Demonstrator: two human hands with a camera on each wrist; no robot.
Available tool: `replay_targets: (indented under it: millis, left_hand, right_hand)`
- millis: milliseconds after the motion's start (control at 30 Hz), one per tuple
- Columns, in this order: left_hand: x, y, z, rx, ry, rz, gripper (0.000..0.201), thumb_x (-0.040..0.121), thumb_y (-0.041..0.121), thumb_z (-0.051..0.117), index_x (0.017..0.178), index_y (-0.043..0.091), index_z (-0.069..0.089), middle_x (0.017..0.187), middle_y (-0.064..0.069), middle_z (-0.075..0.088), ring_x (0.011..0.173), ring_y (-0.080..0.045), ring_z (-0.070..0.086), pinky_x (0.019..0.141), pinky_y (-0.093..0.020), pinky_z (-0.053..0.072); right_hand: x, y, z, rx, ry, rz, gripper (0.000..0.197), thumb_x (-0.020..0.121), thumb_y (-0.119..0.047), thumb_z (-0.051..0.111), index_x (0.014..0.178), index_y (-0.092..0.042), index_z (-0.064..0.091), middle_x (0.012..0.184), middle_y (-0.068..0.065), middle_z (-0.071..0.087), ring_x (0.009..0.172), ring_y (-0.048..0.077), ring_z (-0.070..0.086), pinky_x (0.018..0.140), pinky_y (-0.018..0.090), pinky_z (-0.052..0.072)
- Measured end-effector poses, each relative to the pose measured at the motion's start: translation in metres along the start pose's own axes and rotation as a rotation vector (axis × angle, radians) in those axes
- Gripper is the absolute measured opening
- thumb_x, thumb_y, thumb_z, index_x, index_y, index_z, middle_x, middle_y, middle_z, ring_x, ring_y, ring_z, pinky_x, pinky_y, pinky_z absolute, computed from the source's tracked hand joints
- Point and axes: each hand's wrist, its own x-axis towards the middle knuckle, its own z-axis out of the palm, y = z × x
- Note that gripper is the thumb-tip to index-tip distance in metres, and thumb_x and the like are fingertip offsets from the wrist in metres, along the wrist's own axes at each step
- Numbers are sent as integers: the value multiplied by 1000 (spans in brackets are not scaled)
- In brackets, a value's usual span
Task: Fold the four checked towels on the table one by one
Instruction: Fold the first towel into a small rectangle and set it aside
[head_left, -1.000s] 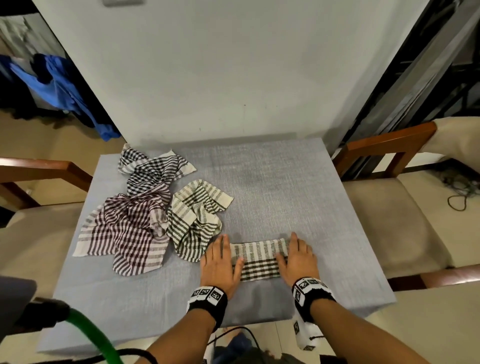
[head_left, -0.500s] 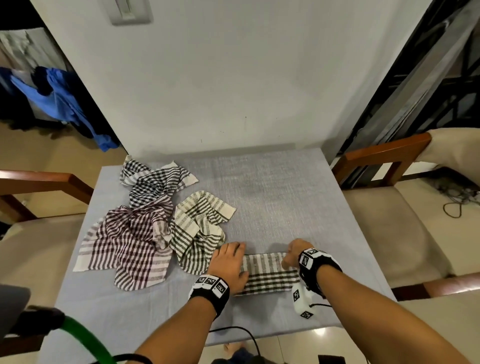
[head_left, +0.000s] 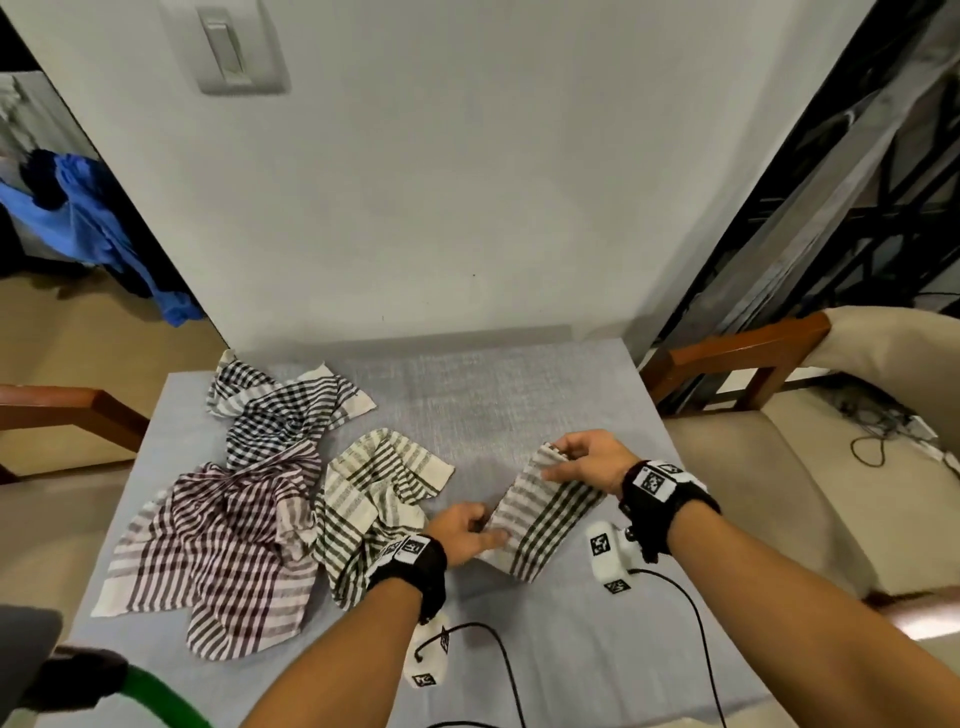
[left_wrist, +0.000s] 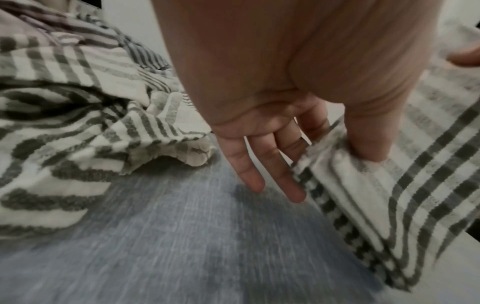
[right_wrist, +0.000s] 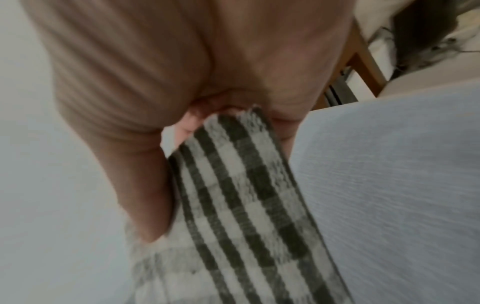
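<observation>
A folded strip of green-and-white checked towel (head_left: 540, 512) hangs lifted off the table (head_left: 519, 395) between my hands. My left hand (head_left: 470, 530) pinches its near-left end; in the left wrist view the thumb presses the towel (left_wrist: 369, 185) against the fingers. My right hand (head_left: 582, 460) grips the far end, and the right wrist view shows the towel (right_wrist: 241, 195) running out of that grip. Three unfolded towels lie crumpled at the left: a green-striped one (head_left: 374, 488), a maroon checked one (head_left: 218, 545) and a black checked one (head_left: 280, 410).
Wooden chairs with beige cushions stand on the right (head_left: 753, 467) and on the left (head_left: 67, 410). A white wall (head_left: 441, 182) rises right behind the table. Black cables (head_left: 498, 654) and white marker blocks (head_left: 610, 553) hang from my wrists over the near table edge.
Both hands have gone from pressing flat on the folded towel to gripping its ends. The right end has been lifted and carried away from me, so the strip now slants off the table.
</observation>
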Motion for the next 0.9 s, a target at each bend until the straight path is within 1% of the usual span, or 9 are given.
replay_targets:
  millis: [133, 233, 367, 433, 500, 600, 733, 833, 900]
  left_hand:
    - [23, 6, -19, -313, 169, -30, 47, 75, 40, 82, 93, 0, 66, 82, -1, 69, 80, -15, 63, 79, -30, 51]
    - [46, 28, -42, -485, 297, -69, 25, 81, 21, 80, 95, 8, 64, 88, -4, 72, 80, -19, 65, 68, -29, 54]
    - [100, 53, -77, -582, 477, -104, 34, 79, 21, 82, 105, 22, 60, 108, -15, 67, 95, -30, 68, 80, -46, 59]
    - [126, 60, -91, -547, 557, -119, 35, 79, 26, 82, 105, 26, 59, 111, -14, 64, 98, -29, 67, 85, -47, 57]
    - [150, 69, -107, -448, 616, -147, 39, 81, 32, 79, 113, 24, 56, 110, -7, 61, 98, -23, 63, 88, -39, 54]
    - [177, 81, -127, -374, 668, -172, 51, 85, 32, 76, 127, 18, 51, 108, -4, 58, 95, -20, 59, 84, -32, 50]
    - [210, 87, -141, -327, 696, -153, 55, 86, 34, 74, 132, 18, 49, 118, -7, 62, 98, -20, 60, 90, -36, 52]
    - [226, 87, -143, -230, 692, -120, 60, 89, 33, 70, 140, 18, 42, 131, -8, 57, 108, -20, 58, 96, -38, 50]
    - [228, 82, -137, 85, 740, -54, 62, 92, 39, 63, 145, 18, 37, 143, -9, 47, 124, -26, 50, 104, -43, 44]
  right_hand:
    - [30, -5, -22, 282, 95, 100, 27, 70, -17, 87, 93, -12, 74, 96, 9, 75, 93, 27, 69, 92, 43, 54]
    - [65, -6, -33, 412, 180, 175, 36, 65, -21, 90, 95, -10, 74, 96, 10, 76, 93, 30, 71, 89, 46, 56]
    - [126, -17, -45, 499, 270, 225, 32, 68, -21, 90, 89, -4, 71, 91, 11, 76, 89, 30, 71, 86, 47, 58]
    - [152, -25, -47, 519, 275, 232, 22, 73, -17, 87, 84, -7, 72, 90, 12, 75, 82, 29, 70, 82, 42, 59]
    - [182, -29, -52, 528, 265, 225, 15, 75, -11, 84, 84, -9, 72, 92, 14, 75, 83, 29, 70, 83, 44, 59]
    - [221, -31, -58, 478, 259, 196, 22, 76, -5, 81, 95, -11, 72, 97, 12, 74, 87, 28, 71, 85, 43, 58]
    - [253, -30, -60, 345, 292, 129, 38, 81, -7, 77, 117, -11, 64, 101, 7, 70, 80, 16, 65, 69, 23, 53]
    - [257, -29, -59, 143, 335, 88, 52, 82, -15, 75, 130, -11, 54, 120, 9, 66, 95, 21, 63, 83, 27, 50]
    - [253, -24, -54, -98, 381, 19, 56, 84, -19, 72, 135, -11, 50, 128, 9, 60, 110, 27, 60, 92, 33, 47]
